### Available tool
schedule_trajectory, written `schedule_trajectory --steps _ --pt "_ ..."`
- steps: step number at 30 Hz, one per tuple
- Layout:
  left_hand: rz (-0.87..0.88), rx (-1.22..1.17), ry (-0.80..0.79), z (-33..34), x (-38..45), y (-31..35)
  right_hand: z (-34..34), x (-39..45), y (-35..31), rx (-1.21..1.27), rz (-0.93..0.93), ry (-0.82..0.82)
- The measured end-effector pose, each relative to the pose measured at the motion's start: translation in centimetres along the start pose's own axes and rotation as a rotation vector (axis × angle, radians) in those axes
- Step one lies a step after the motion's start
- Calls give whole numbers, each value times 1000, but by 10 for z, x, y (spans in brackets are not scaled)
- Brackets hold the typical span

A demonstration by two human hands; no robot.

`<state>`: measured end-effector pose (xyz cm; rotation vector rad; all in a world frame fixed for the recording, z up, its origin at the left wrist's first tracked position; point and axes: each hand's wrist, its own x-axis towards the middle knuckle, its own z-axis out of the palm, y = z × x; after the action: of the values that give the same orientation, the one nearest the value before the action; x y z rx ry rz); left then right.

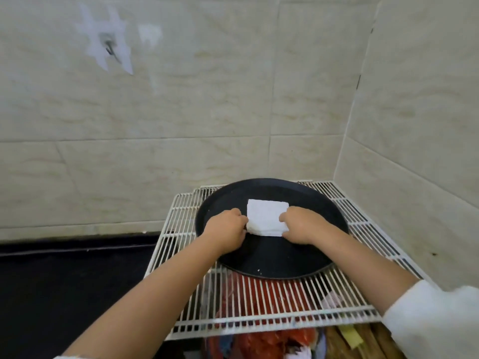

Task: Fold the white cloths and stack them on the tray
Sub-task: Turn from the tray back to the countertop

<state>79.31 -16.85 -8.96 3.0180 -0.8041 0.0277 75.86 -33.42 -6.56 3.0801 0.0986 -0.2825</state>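
Here, left hand (228, 225) and right hand (300, 224) grip folded terry cloth (264, 216) on round black tray (272, 257).

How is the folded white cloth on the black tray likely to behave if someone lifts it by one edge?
The folded white cloth looks soft and layered, so it would probably sag and unfold. It seems light. Both hands, left hand and right hand, grip its sides over the black tray, suggesting it needs support.

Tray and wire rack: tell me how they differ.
The tray is round, dark and solid; the wire rack is rectangular, white and open, so red things show below it. The tray carries the folded cloth, gripped by the left hand and right hand; the rack carries the tray. Both lie flat.
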Motion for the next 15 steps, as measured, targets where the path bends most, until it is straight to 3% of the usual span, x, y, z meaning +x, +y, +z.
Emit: schedule_trajectory --steps 6,11,15 --pt "-272 48 134 -26 -96 -85 -33 -16 -121 28 -205 231" --pt "-572 113 263 -34 -260 -197 -32 -41 -287 193 -397 375" --pt "-813 136 327 -34 -397 -271 -16 -77 -427 289 -642 377"
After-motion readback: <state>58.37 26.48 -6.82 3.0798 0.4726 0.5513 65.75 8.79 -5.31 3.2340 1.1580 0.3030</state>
